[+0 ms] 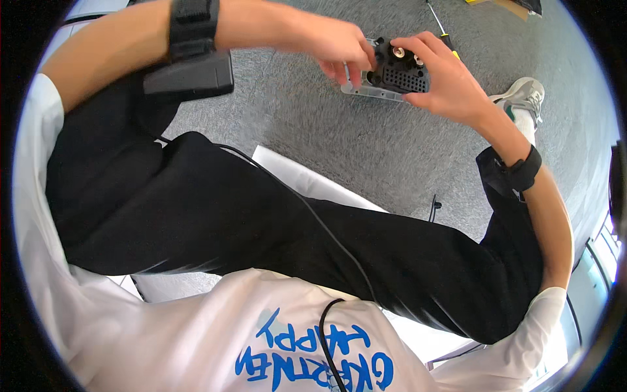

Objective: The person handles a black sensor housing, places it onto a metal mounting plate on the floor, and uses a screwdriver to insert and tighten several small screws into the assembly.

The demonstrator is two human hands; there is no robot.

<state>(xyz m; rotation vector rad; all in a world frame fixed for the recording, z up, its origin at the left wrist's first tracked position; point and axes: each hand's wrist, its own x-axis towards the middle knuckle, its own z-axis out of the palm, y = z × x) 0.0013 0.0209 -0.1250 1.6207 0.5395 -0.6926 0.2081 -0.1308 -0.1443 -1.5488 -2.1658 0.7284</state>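
Black gridded block [403, 80], seemingly unfinished, gripped by my spread right hand [452, 81]; left fingers [354, 50] curl alongside, pinch unclear, screwdriver [447, 39] beyond

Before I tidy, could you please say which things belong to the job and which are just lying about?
Job: black perforated unit; silver bracket; probably the yellow-and-black screwdriver.
Apparently lying about: brown cardboard-like piece; small black item.

The person's left forearm [261, 23] stretches in from 10 o'clock, the left hand [343, 47] near 12 — fingers bent inward. The right forearm [547, 212] runs from 4 o'clock to the right hand [450, 80], between 1 and 2 — thumb and fingers curved in a wide grip.
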